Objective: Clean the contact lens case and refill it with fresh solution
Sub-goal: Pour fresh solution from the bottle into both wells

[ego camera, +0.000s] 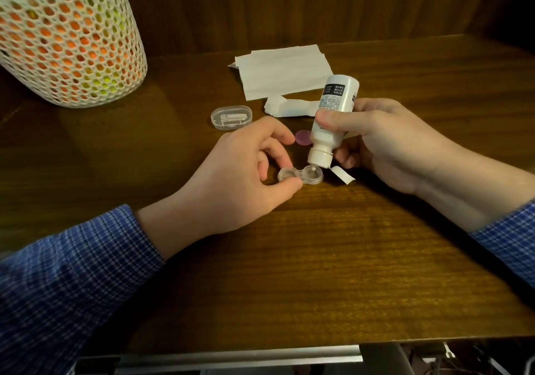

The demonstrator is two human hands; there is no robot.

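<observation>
A clear two-well contact lens case (301,175) lies uncapped on the wooden table (318,273). My left hand (243,172) pinches its left well between thumb and fingers. My right hand (385,143) grips a white solution bottle (333,119), tipped nozzle-down over the right well. The bottle's flip cap (343,174) hangs open beside the nozzle. A purple case cap (303,137) sits just behind the case, partly hidden by the bottle.
A white mesh basket (66,38) with orange and yellow contents stands at the back left. Flat tissues (283,70) and a crumpled one (286,106) lie at the back. A clear oval box (231,117) sits left of them. The table's near edge (289,342) is below.
</observation>
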